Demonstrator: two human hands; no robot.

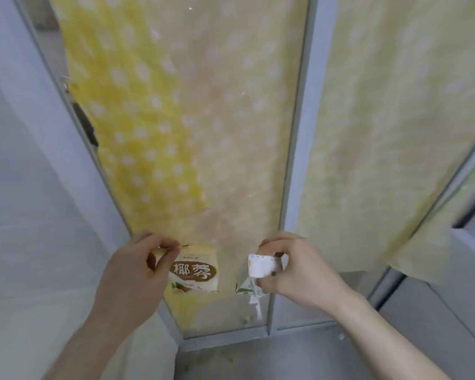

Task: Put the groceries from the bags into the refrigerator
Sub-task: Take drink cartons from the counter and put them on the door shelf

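Mid-carry: left hand pinching the top of a coconut drink carton, right hand gripping a second small carton, both aloft before the glass door with its dotted yellow curtain. No refrigerator in view; turning toward it next, probably. Clear air between the hands.

Grey floor, small pale scraps.
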